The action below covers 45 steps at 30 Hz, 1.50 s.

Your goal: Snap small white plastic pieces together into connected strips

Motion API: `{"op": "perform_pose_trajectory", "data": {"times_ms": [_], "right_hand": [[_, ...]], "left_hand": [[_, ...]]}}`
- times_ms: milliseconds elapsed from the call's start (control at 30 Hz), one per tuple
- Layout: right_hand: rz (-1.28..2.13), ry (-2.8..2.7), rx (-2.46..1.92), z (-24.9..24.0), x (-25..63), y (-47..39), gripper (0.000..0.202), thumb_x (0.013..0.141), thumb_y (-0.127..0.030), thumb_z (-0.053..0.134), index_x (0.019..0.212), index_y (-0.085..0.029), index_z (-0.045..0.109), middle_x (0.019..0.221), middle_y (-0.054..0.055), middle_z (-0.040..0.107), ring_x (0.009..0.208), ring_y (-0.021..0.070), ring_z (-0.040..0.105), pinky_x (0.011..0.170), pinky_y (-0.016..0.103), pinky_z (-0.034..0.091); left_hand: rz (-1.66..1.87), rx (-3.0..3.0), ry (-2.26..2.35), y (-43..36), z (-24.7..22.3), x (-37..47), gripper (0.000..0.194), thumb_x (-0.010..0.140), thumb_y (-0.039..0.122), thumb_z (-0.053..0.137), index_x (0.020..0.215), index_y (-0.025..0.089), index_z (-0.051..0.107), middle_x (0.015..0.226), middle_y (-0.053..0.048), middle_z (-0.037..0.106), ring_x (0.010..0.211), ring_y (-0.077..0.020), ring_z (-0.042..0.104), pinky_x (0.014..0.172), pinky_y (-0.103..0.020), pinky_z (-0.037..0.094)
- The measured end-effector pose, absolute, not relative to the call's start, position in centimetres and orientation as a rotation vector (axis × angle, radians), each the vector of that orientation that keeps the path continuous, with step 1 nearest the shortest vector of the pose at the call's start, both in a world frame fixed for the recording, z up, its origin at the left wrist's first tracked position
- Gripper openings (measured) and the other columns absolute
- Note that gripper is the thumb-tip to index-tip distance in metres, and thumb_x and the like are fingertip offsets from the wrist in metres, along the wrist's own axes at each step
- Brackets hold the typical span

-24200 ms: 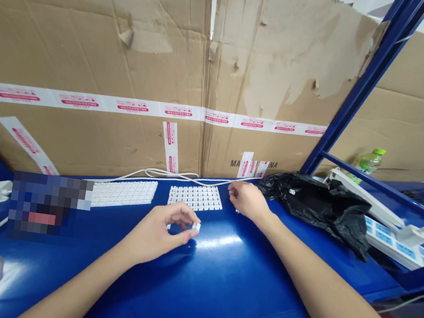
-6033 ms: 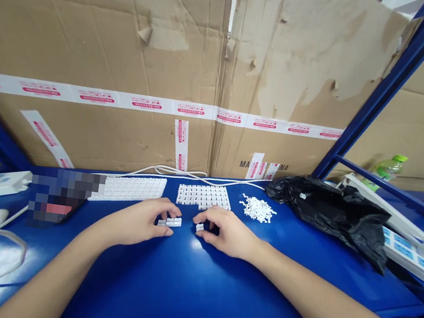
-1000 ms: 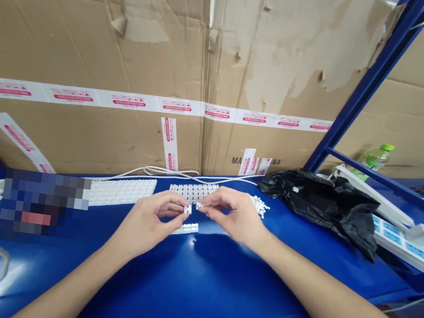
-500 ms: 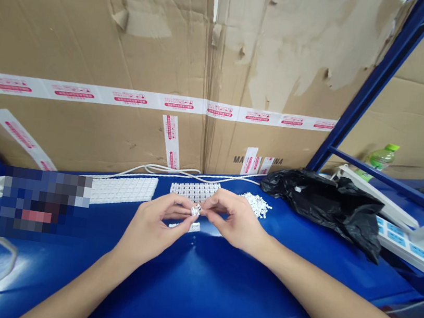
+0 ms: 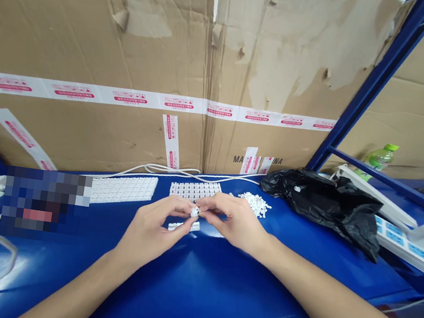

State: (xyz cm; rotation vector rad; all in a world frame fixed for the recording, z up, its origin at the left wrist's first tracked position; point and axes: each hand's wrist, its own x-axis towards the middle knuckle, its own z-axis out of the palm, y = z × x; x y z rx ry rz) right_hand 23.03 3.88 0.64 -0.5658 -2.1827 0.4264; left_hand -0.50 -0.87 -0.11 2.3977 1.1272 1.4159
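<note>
One white piece (image 5: 194,212), pinched in left hand grip (image 5: 157,224) and right hand grip (image 5: 238,222), one white pile (image 5: 256,204)

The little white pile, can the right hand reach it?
Probably yes: the pile lies just beyond the right hand, and nothing visible blocks the way, though that hand is busy at a small white piece.

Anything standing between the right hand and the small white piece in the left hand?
Nothing visible does. The left hand pinches the small white piece, and the right hand has its fingertips right up against it. The short white strip lies below on the blue table, out of the way.
</note>
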Motion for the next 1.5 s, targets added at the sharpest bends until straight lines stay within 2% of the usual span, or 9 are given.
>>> {"op": "perform_pose_trajectory", "data": {"times_ms": [300,533,733,867,1000,1067,1333,1433,1500], "right_hand": [[0.432,-2.159,-0.576,0.7,22.9,3.7,0.020,0.102,-0.014,0.073,0.117,-0.023,0.081,0.110,0.002,0.087,0.098,0.0166,0.084,0.092,0.027,0.065],[0.709,-2.085,-0.638,0.6,23.4,5.0,0.016,0.100,-0.017,0.074,0.112,-0.023,0.082,0.111,0.002,0.087,0.096,0.0179,0.085,0.089,0.029,0.068],[0.206,-2.050,-1.076,1.2,27.2,9.4,0.015,0.100,-0.017,0.072,0.112,-0.020,0.081,0.109,0.007,0.087,0.099,0.0249,0.084,0.094,0.039,0.066],[0.008,-2.162,-1.344,1.2,29.4,11.3,0.011,0.096,-0.014,0.077,0.104,-0.019,0.083,0.106,0.010,0.086,0.107,0.0313,0.081,0.099,0.044,0.063],[0.134,-2.244,-1.344,0.3,29.5,11.7,0.013,0.093,-0.015,0.083,0.105,-0.019,0.082,0.101,0.007,0.087,0.098,0.0267,0.083,0.095,0.038,0.064],[0.152,-2.277,-1.311,-0.3,29.0,11.7,0.016,0.091,-0.014,0.084,0.106,-0.020,0.081,0.101,0.006,0.087,0.099,0.0259,0.083,0.095,0.037,0.063],[0.152,-2.311,-1.249,-0.9,27.8,11.5,0.027,0.085,0.004,0.072,0.095,-0.019,0.079,0.097,0.007,0.086,0.097,0.0269,0.080,0.092,0.037,0.062],[0.180,-2.269,-1.225,-0.5,27.5,11.0,0.024,0.086,0.002,0.069,0.091,-0.019,0.078,0.098,0.007,0.084,0.093,0.0250,0.080,0.089,0.036,0.062],[0.315,-2.183,-1.155,-0.2,27.1,10.5,0.020,0.088,-0.002,0.069,0.092,-0.019,0.077,0.097,0.006,0.084,0.091,0.0231,0.081,0.089,0.035,0.063]], "left_hand": [[1.459,2.245,1.117,-0.8,0.0,-0.5,0.007,0.096,0.020,0.079,0.102,0.023,0.076,0.098,0.000,0.084,0.084,-0.0175,0.084,0.082,-0.030,0.074],[1.464,2.232,1.140,-0.6,-0.1,-0.7,0.008,0.095,0.020,0.080,0.101,0.022,0.076,0.101,-0.001,0.085,0.086,-0.0177,0.085,0.083,-0.029,0.074],[1.427,2.324,1.225,-0.2,-0.4,-1.0,0.011,0.096,0.024,0.079,0.106,0.023,0.075,0.105,-0.003,0.085,0.088,-0.0201,0.084,0.084,-0.034,0.073],[1.417,2.293,1.207,0.0,-0.5,-1.2,0.011,0.098,0.025,0.076,0.109,0.023,0.073,0.107,-0.003,0.084,0.091,-0.0203,0.085,0.088,-0.035,0.072],[1.410,2.232,1.187,0.1,-0.7,-1.2,0.013,0.099,0.025,0.074,0.111,0.023,0.073,0.108,-0.003,0.083,0.092,-0.0197,0.085,0.091,-0.035,0.072],[1.396,2.210,1.197,0.1,-0.7,-1.2,0.014,0.099,0.026,0.074,0.112,0.024,0.073,0.108,-0.003,0.082,0.092,-0.0196,0.084,0.090,-0.035,0.072],[1.335,2.197,1.185,0.5,-0.8,-1.2,0.016,0.099,0.028,0.074,0.115,0.025,0.072,0.112,-0.004,0.080,0.096,-0.0206,0.083,0.092,-0.037,0.072],[1.319,2.232,1.172,0.4,-0.8,-1.1,0.015,0.101,0.027,0.071,0.115,0.025,0.073,0.112,-0.004,0.079,0.095,-0.0204,0.082,0.091,-0.038,0.072],[1.311,2.224,1.172,0.3,-0.9,-1.0,0.015,0.101,0.027,0.070,0.115,0.025,0.073,0.112,-0.004,0.079,0.096,-0.0205,0.082,0.091,-0.038,0.072]]}}
